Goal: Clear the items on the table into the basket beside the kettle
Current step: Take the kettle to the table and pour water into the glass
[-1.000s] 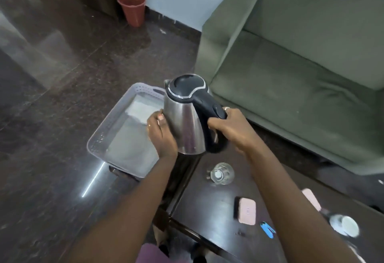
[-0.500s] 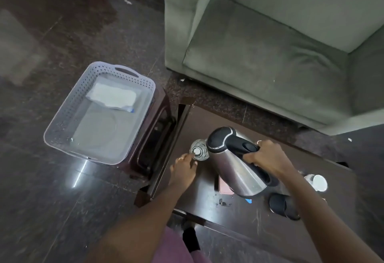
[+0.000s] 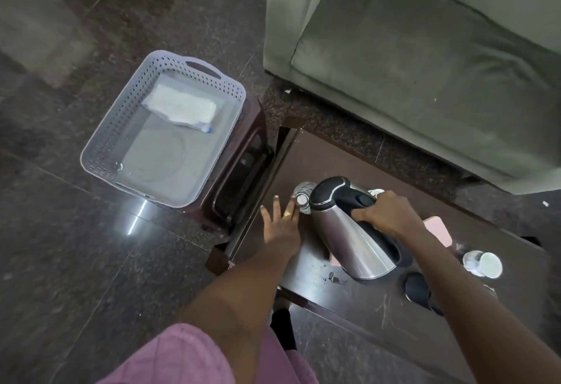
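A steel kettle [image 3: 355,235] with a black lid and handle is tilted over the dark table [image 3: 358,298]. My right hand [image 3: 387,216] is shut on its handle. My left hand [image 3: 280,223] is open, fingers spread flat near the table's left edge, fingertips beside a small clear glass [image 3: 302,194]. The grey perforated basket [image 3: 103,141] sits on a dark stool to the left and holds a white packet [image 3: 182,107]. A pink item [image 3: 438,230] lies behind my right hand, partly hidden.
A black round kettle base [image 3: 417,289] and a clear cup with a white lid [image 3: 482,263] lie on the table's right part. A green sofa [image 3: 425,59] stands behind the table. Dark polished floor [image 3: 60,232] surrounds the stool.
The kettle moved from beside the basket to over the table, carried by my right hand. My left hand let go of the kettle, went to the glass, and now lies open beside it.
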Motion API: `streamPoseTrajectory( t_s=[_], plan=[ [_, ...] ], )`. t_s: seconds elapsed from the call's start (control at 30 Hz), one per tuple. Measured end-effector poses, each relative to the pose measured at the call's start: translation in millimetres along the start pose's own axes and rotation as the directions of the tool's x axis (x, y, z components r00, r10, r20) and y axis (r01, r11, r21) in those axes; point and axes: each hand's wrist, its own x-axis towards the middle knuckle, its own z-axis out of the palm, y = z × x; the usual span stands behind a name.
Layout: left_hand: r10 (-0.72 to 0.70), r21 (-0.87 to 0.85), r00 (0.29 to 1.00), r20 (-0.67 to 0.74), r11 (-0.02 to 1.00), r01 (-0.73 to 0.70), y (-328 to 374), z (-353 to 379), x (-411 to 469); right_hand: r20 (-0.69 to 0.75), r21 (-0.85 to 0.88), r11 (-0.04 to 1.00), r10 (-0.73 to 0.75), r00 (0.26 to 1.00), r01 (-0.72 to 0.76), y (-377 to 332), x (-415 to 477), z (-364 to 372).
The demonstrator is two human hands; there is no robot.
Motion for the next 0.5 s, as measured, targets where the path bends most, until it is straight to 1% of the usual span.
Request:
streamPoseTrajectory(
  t_s=[0.07,0.13,0.2,0.27,0.33,0.43,0.5],
  plan=[
    [-0.002,0.057,1.000,0.030,0.998,0.001,-4,3,2,0.017,-0.033,0.999,0.021,1.000,-0.020,-7,4,0],
    [-0.008,0.031,0.999,0.033,0.999,0.006,-6,6,4,0.026,-0.062,0.997,0.057,0.998,-0.056,-13,6,1],
    [-0.059,-0.124,0.998,-0.013,0.991,0.057,-5,4,7,0.016,-0.100,0.993,0.068,0.998,-0.066,-16,7,2],
    [-0.160,-0.337,0.986,-0.051,0.932,0.133,-4,0,16,0.013,-0.134,0.989,0.070,0.997,-0.068,-16,10,0],
    [-0.203,-0.454,0.977,-0.068,0.878,0.151,-4,-5,27,0.012,-0.147,0.987,0.073,0.997,-0.070,-14,13,-2],
    [-0.177,-0.451,0.980,-0.089,0.885,0.119,-4,-6,41,0.025,-0.156,0.985,0.075,0.997,-0.070,-9,18,-3],
    [-0.183,-0.433,0.978,-0.099,0.893,0.123,-3,-5,47,0.022,-0.162,0.984,0.077,0.997,-0.072,-5,20,-1]
  ],
)
